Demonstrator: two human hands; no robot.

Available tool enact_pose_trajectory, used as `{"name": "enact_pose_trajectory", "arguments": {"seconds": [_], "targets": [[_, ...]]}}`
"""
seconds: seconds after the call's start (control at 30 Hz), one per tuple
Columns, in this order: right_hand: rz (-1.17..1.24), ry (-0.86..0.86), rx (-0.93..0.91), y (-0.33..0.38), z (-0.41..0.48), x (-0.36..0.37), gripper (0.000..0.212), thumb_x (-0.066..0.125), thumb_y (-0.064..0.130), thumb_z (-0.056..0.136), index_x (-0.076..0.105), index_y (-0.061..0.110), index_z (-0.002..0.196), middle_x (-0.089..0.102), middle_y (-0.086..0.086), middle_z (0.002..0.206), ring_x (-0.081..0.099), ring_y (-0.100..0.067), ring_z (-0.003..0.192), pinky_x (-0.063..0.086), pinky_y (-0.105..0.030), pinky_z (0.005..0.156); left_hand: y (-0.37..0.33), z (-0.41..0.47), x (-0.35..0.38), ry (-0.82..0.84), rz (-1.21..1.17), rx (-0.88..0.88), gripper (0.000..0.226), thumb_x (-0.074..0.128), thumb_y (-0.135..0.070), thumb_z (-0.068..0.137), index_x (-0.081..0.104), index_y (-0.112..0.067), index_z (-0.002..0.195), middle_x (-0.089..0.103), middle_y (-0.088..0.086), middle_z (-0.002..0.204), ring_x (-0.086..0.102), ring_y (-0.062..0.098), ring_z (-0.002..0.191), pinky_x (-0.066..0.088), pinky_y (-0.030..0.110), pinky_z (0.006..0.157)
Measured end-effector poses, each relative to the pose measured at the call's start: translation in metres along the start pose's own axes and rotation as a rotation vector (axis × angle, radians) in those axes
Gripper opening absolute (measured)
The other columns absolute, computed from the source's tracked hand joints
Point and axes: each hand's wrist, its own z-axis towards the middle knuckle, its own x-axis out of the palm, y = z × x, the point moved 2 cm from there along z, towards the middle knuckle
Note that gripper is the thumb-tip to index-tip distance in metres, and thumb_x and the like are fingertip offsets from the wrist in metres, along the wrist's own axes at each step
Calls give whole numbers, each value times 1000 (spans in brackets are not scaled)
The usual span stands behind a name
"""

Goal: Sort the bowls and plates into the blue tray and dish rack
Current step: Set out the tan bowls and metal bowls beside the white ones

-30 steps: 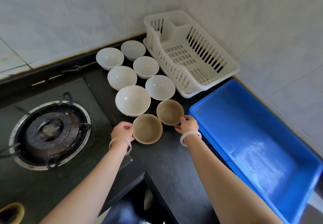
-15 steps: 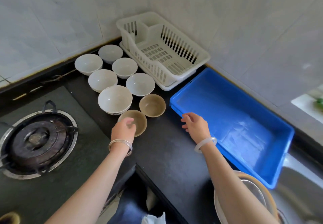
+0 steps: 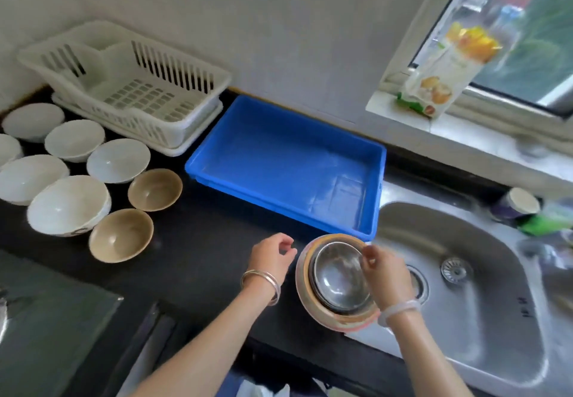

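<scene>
A stack of plates with a steel plate [image 3: 338, 275] on top sits at the counter's front edge, between the blue tray [image 3: 288, 164] and the sink. My right hand [image 3: 384, 269] rests on the stack's right rim, its fingers touching the steel plate. My left hand [image 3: 273, 260] hovers just left of the stack, fingers loosely curled, holding nothing. The white dish rack [image 3: 130, 86] stands at the back left and holds nothing. Several white bowls [image 3: 68, 204] and two tan bowls [image 3: 122, 235] stand on the black counter at the left.
A steel sink [image 3: 465, 288] lies to the right of the stack. A cup [image 3: 517, 204] and a green sponge sit behind it. A printed bag [image 3: 449, 55] leans on the window sill. The stove's glass edge [image 3: 46, 319] is at the lower left.
The view has swung right from the bowls to the sink. Both hands left the tan bowls and moved right to the plate stack.
</scene>
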Motion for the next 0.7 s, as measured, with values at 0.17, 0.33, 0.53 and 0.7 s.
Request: {"name": "enact_pose_trajectory", "arguments": {"seconds": [0.17,0.33,0.53,0.7], "targets": [[-103,-24,25,-24,-14,8,25,47,18,92,68,12,102,60,-14,95,57,-34,92,42,-35,71,-14,-5,34,92,84,62,26,63,-23,84,62,-17,110,62,1,111,58,12,94,42,20,81],[-75,-54,74,-22,-16,16,22,53,22,90,65,11,104,58,-12,104,55,-30,97,43,-34,75,-13,-5,42,71,133,74,26,65,-19,83,61,-18,109,57,2,111,50,9,87,42,20,80],[46,-73,119,-27,-13,12,13,58,24,87,58,12,91,63,-9,98,58,-30,90,42,-32,67,-9,-7,45,72,145,91,28,64,-15,83,62,-20,111,56,2,112,58,14,90,46,22,81],[128,-110,167,-29,-15,7,11,56,23,88,53,13,85,66,-11,81,59,-33,77,36,-30,59,-8,-8,46,69,152,96,29,64,-15,83,62,-20,112,55,3,112,60,18,93,52,28,85]]}}
